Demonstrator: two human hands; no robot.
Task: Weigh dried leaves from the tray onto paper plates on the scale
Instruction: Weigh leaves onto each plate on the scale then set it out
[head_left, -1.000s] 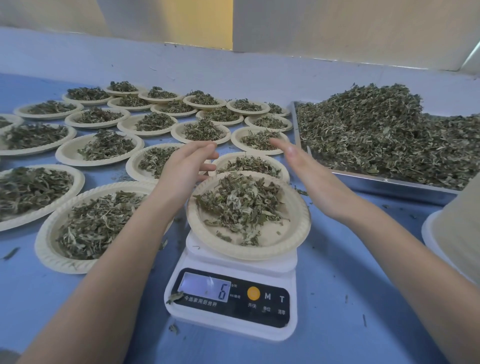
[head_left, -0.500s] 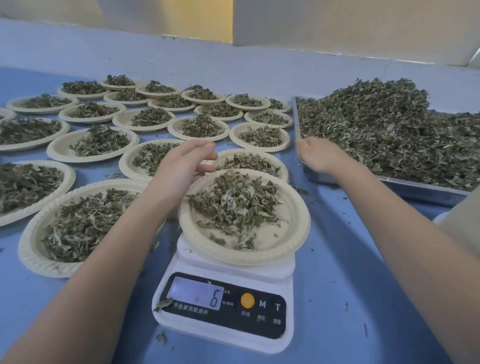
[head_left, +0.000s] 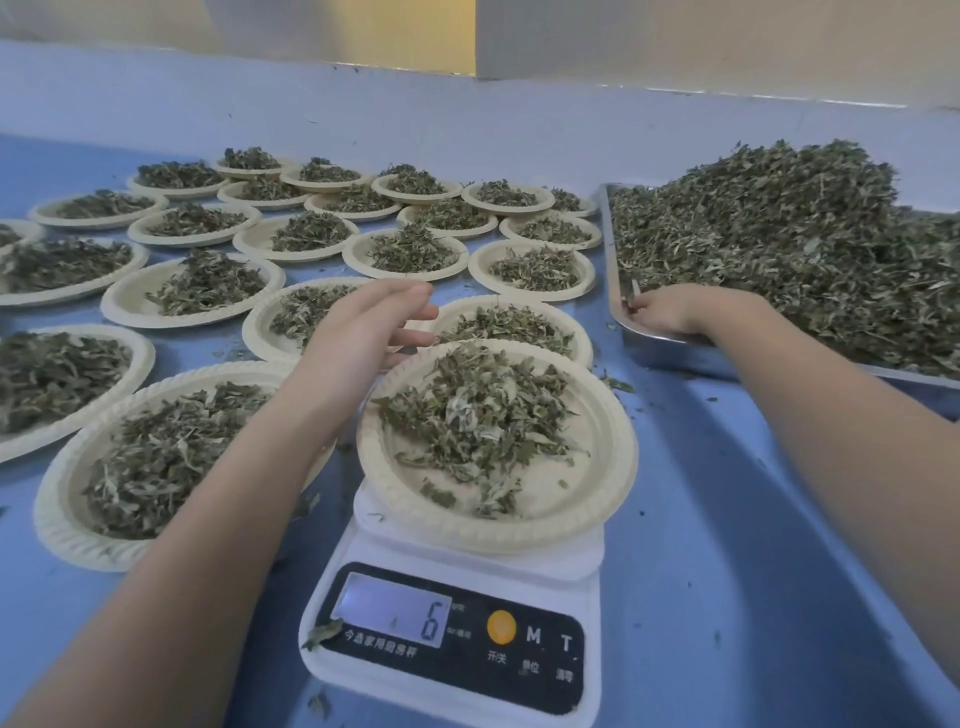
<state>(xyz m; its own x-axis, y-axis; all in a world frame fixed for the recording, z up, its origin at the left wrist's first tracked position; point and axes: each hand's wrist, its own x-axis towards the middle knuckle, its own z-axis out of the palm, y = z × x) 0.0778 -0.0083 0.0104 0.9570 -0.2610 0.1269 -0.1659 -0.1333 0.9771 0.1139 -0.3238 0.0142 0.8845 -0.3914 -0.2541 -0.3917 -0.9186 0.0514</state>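
My right hand (head_left: 670, 312) was down in the near left corner of the metal tray (head_left: 675, 358), fingers curled into the loose leaves there, though I could not tell whether they had actually closed on a pinch. My left hand (head_left: 358, 343) hovered relaxed and empty, fingers loosely extended, just beside the far left rim of the paper plate (head_left: 587, 525) that sat on the white scale (head_left: 452, 686), whose display read 6. The dried leaves (head_left: 789, 249) lay heaped high in the tray, well to the right of the scale, with a small mound already on the plate. I judged the stuff almost weightless, brittle and crumbly: squeeze hard and it breaks up, and flakes scatter easily. A light fingertip pinch from the loose edge of the heap looked best for small additions. The leaves had no common direction, lying in a tangle; the tray's long side seemed to run away from me. The plate, being round, had no long axis and sat slightly tilted toward me.
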